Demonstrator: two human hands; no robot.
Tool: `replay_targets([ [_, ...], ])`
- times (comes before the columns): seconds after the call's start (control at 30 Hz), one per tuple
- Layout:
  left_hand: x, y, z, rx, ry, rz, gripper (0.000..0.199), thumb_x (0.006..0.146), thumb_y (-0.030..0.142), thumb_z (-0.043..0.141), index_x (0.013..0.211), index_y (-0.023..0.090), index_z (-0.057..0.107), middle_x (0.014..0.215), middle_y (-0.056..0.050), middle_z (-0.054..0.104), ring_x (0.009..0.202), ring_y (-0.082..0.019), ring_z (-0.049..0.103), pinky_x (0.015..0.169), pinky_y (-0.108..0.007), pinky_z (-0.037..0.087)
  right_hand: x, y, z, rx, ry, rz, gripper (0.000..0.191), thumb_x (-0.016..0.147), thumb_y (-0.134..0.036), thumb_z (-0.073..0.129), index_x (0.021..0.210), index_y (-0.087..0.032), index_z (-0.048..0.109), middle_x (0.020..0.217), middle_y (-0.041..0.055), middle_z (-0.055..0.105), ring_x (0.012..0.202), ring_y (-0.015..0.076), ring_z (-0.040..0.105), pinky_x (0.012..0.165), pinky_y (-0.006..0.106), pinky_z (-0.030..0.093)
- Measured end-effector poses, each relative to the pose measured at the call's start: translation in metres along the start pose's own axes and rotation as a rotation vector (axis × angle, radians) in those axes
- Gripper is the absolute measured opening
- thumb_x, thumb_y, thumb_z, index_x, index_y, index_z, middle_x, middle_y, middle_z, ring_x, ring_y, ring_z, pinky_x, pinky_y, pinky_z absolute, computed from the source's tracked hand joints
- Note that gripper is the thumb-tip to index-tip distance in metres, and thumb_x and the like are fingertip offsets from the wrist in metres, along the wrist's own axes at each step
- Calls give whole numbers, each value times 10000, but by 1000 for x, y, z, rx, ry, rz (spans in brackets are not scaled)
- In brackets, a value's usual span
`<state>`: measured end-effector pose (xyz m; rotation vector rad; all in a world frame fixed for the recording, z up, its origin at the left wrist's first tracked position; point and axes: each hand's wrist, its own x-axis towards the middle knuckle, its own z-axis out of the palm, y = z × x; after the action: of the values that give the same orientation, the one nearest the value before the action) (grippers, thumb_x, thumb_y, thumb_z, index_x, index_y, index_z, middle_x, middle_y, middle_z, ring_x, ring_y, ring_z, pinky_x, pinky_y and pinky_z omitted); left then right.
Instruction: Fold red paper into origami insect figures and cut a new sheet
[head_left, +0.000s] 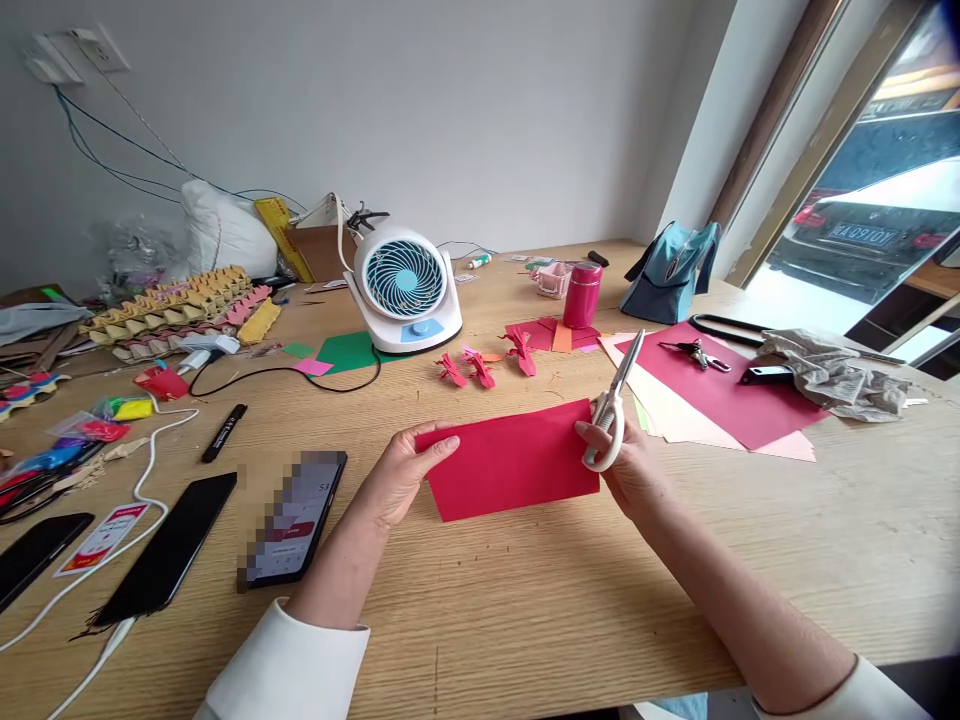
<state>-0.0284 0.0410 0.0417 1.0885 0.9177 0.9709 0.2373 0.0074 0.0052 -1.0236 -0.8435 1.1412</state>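
A red sheet of paper (517, 460), a wide rectangle, is held up above the wooden table between both hands. My left hand (412, 470) pinches its upper left corner, thumb in front. At the right end my right hand (626, 460) grips the paper with the thumb in front. The same hand carries white-handled scissors (616, 400), whose blades point up and away from me and look closed. Beyond the paper, several small folded red paper figures (521, 352) stand on the table.
A white fan (405, 285) stands at the back, with a pink jar (582, 295) and blue bag (671, 270) farther right. Large paper sheets (735, 390) lie at the right under keys. Phones (169, 550), a black marker (224, 433) and a white cable are at the left.
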Motion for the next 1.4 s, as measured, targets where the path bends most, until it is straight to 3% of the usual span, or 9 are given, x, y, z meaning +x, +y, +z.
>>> replay_targets([
  [0.17, 0, 2, -3, 95, 87, 56, 319, 696, 381, 844, 916, 180, 732, 895, -46, 778, 817, -193, 719, 747, -279, 554, 1, -4, -4, -92, -113, 0, 376, 702, -405, 816, 889, -238, 536, 778, -20, 494, 649, 128, 433, 507, 241, 349],
  [0.37, -10, 18, -4, 321, 74, 87, 337, 689, 409, 832, 917, 175, 747, 877, -54, 770, 737, -201, 706, 635, -265, 538, 1, -21, -9, -220, -351, 92, 402, 630, -411, 872, 849, -218, 594, 702, -35, 551, 545, 100, 443, 477, 244, 353],
  [0.47, -13, 26, -2, 418, 68, 117, 310, 717, 417, 804, 921, 190, 752, 857, -44, 764, 707, -195, 696, 605, -260, 529, 1, -28, -14, -188, -411, 94, 403, 589, -384, 901, 829, -213, 626, 732, -14, 614, 626, 130, 552, 563, 262, 449],
  [0.63, -16, 41, 9, 614, 25, 166, 246, 757, 416, 760, 885, 206, 770, 819, -36, 762, 680, -197, 682, 587, -256, 514, 2, -38, -22, -219, -434, 60, 383, 586, -403, 909, 807, -224, 653, 851, 51, 709, 847, 239, 676, 758, 371, 545],
  [0.83, -17, 56, 31, 689, -44, 177, 210, 750, 397, 759, 855, 217, 776, 779, -22, 752, 623, -187, 664, 527, -237, 491, 2, -32, -24, -239, -513, 6, 377, 657, -382, 877, 907, -224, 643, 942, 54, 724, 887, 215, 667, 741, 324, 539],
  [1.03, -15, 65, 57, 774, -75, 217, 212, 759, 390, 751, 884, 223, 788, 840, -29, 762, 720, -216, 689, 572, -240, 514, -6, -33, -18, -249, -490, -61, 300, 717, -353, 837, 875, -217, 622, 890, 31, 699, 786, 167, 615, 690, 287, 478],
  [1.13, -15, 74, 60, 820, -78, 243, 280, 743, 399, 774, 970, 235, 788, 959, -41, 764, 806, -236, 696, 592, -242, 523, -10, -35, -11, -233, -434, -70, 312, 707, -352, 836, 843, -215, 591, 829, 8, 665, 744, 151, 582, 674, 280, 454],
  [1.27, -17, 83, 39, 606, -78, 283, 502, 739, 454, 792, 1199, 276, 699, 1146, -67, 729, 972, -266, 692, 737, -286, 565, -11, -36, -2, -121, -316, -45, 361, 653, -379, 851, 806, -217, 567, 754, -16, 627, 691, 136, 555, 642, 270, 430],
  [1.4, -17, 57, 15, 206, -95, 207, 668, 739, 609, 742, 1289, 246, 630, 1289, -119, 667, 1185, -335, 617, 911, -398, 559, -10, -37, 5, 30, -150, -40, 415, 564, -373, 883, 782, -220, 565, 748, -19, 617, 669, 126, 530, 590, 251, 404],
])
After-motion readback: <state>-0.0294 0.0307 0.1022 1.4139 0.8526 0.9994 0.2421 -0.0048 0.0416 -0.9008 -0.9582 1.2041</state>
